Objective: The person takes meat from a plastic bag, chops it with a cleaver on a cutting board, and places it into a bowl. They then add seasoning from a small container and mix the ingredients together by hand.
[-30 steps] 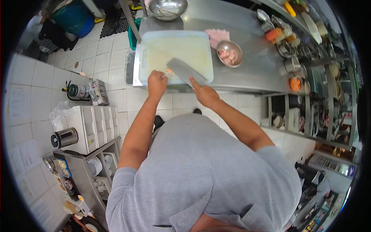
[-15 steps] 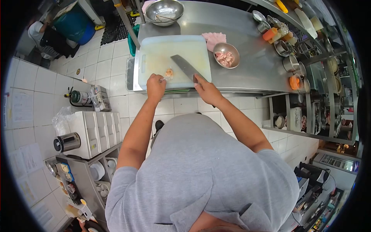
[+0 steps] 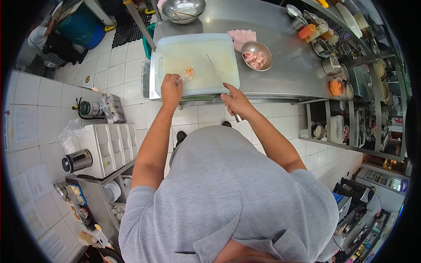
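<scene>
The person's left hand [image 3: 171, 90] rests at the near edge of a large, pale, rectangular plastic cutting board [image 3: 193, 52], its fingers pinched closed on the near end of a small orange-pink piece of raw seafood [image 3: 188, 72] that lies on the board just beyond the knuckles. The right hand [image 3: 237, 103] is wrapped shut around the handle of a broad steel cleaver [image 3: 215, 70], whose blade stands edge-down on the board, seen almost as a thin line, to the right of the seafood piece and apart from it. The board sits on a long stainless-steel counter [image 3: 285, 65] and its near edge hangs slightly over the counter's front. Just right of the board a small round steel bowl [image 3: 257, 55] holds pale pink pieces of raw meat, and a folded pink cloth [image 3: 242, 37] lies touching the bowl's far side. At the far end of the counter, beyond the board, stands a larger round steel mixing bowl [image 3: 183, 9]. Along the right side a row of small metal cups and orange-lidded containers [image 3: 324, 44] lines the counter's edge. The floor below is white tile [image 3: 109, 65].
</scene>
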Motion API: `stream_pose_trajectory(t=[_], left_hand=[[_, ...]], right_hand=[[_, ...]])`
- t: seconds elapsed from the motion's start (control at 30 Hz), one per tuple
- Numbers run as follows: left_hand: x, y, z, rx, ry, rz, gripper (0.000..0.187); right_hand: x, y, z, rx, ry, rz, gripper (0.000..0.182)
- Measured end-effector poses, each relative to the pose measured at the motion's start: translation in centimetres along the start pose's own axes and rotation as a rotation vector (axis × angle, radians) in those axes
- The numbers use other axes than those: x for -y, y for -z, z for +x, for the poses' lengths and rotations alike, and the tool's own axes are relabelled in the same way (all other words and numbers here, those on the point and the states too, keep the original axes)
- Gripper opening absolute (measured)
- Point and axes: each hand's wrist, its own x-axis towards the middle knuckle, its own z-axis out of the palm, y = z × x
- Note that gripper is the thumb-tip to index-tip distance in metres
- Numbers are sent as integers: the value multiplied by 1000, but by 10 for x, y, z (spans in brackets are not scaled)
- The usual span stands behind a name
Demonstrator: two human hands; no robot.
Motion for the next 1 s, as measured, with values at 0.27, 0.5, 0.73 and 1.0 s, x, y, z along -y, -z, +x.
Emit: stream_pose_trajectory(t=[0.27, 0.5, 0.73, 1.0], left_hand=[[1, -9, -9, -10, 3, 114, 15], [6, -7, -9, -14, -42, 106, 16], [9, -7, -8, 6, -28, 43, 16], [8, -9, -3, 57, -116, 94, 14]], right_hand=[[14, -25, 5, -105, 393, -714, 36], [38, -30, 20, 20, 338, -819, 29], [49, -25, 26, 90, 322, -958, 29], [54, -67, 82, 25, 286, -1011, 24]])
